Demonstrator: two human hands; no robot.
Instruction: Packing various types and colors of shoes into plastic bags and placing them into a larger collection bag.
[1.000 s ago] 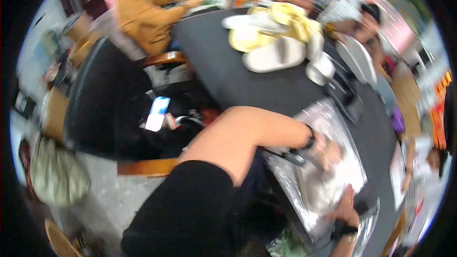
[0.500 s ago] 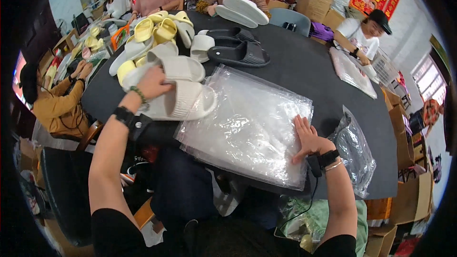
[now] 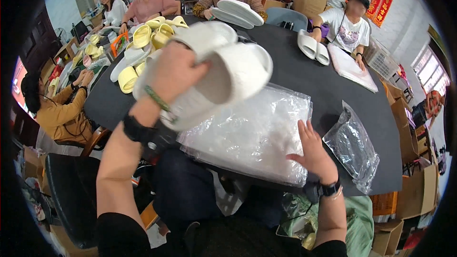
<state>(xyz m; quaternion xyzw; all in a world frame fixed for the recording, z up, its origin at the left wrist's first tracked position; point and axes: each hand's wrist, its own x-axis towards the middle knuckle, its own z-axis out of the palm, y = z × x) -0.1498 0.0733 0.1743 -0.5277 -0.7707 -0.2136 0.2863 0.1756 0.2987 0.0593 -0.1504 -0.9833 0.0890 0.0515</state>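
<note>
My left hand grips a pair of white slide slippers by their inner sides, raised above the table; both are slightly blurred. Under them, near the table's front edge, lies a stack of clear plastic bags. My right hand hovers over or just touches the stack's right side, fingers spread and nothing in it. Behind the raised pair, at the left, is a pile of yellow slippers with some white ones among them. The white pair hides most of the black slippers beyond it.
A crumpled clear bag lies right of the stack on the dark table. Across it, one person holds white slippers; another, at right, has a white pair and a bag stack. Cardboard boxes stand at right.
My left hand has lifted the white slippers off the table and moved them right, over the bags. My right hand has shifted slightly. The person at right has brought a white pair onto the table.
</note>
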